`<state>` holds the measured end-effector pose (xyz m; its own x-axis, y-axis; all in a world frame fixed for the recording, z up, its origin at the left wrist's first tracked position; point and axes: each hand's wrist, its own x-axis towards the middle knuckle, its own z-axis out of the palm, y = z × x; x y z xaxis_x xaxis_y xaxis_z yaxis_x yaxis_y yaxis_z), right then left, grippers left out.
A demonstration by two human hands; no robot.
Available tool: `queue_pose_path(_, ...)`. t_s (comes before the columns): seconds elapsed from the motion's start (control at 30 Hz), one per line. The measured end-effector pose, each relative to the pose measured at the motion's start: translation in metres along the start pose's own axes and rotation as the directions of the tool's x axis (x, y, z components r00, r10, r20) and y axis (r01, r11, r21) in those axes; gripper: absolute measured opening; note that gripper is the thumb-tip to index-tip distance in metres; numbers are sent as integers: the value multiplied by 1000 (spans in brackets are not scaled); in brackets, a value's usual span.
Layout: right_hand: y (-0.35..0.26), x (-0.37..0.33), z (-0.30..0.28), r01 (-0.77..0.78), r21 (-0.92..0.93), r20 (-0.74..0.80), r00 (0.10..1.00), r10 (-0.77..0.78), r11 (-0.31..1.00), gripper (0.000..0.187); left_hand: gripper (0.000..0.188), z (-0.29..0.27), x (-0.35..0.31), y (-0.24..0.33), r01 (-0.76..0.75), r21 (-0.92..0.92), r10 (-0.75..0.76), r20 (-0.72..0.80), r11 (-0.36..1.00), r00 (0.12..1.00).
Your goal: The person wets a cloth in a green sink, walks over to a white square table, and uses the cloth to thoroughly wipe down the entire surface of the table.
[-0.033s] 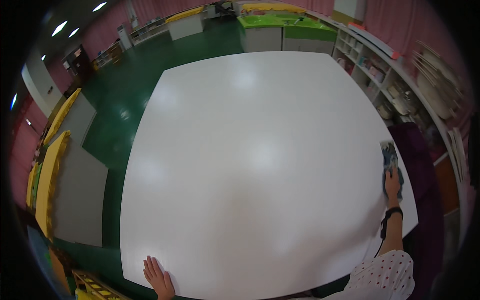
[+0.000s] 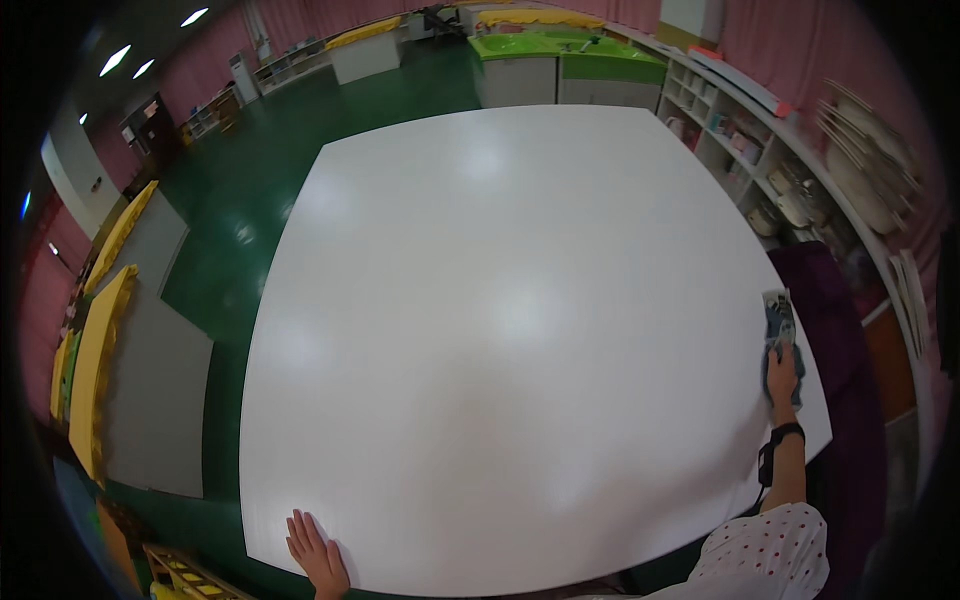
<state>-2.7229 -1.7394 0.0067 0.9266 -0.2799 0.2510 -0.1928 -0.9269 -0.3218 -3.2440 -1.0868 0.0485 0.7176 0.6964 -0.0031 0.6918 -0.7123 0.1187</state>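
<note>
Cloth (image 2: pixel 779 314), markings unreadable, under right hand (image 2: pixel 783 372), grip unclear; left hand (image 2: pixel 316 556) flat on white table (image 2: pixel 500 330).

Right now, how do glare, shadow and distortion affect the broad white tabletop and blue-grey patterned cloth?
Head view: pale glare patches on the broad white tabletop; soft shadow over its near middle and right; fisheye bowing its edges. Head view too: the blue-grey patterned cloth under the bare right hand looks slightly soft.

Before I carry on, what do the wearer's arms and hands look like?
The right hand is ungloved, with a black wristband, a boxy dark unit, a thin dark cable and a white sleeve dotted red. The left hand is bare.
</note>
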Motion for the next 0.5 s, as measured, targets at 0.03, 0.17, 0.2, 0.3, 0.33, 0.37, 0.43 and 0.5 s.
queue_pose_path(0.03, 11, -25, -3, -39, -40, 34, 999, 41, 998, 54, 58, 6, 3, -3, -6, -45, 6, -5, 999, 1000)
queue_pose_path(0.17, -42, -133, -41, 39, -157, 82, 996, -26, 987, 50, 56, 8, -6, -15, -50, -83, 44, -72, 995, 996)
queue_pose_path(0.2, -36, -149, -38, 92, -107, 143, 987, -76, 990, 57, 55, 14, -6, -16, -72, -71, 65, -86, 995, 994)
queue_pose_path(0.3, -95, -211, -50, 347, 58, 261, 900, -350, 936, 54, 56, 27, -5, -19, -46, -38, 44, -67, 998, 997)
queue_pose_path(0.33, -116, -236, -57, 389, 110, 296, 865, -404, 915, 53, 58, 27, -5, -18, -63, -63, 58, -73, 996, 996)
queue_pose_path(0.37, -135, -261, -58, 455, 182, 260, 832, -489, 871, 53, 60, 23, -2, -13, -82, -89, 75, -77, 993, 994)
queue_pose_path(0.43, -189, -319, -57, 521, 237, 225, 791, -568, 820, 54, 63, 18, -5, -4, -93, -61, 87, -87, 994, 992)
queue_pose_path(0.5, -238, -375, -48, 657, 359, 233, 624, -746, 662, 53, 65, 18, -1, -8, -86, -46, 82, -82, 995, 993)
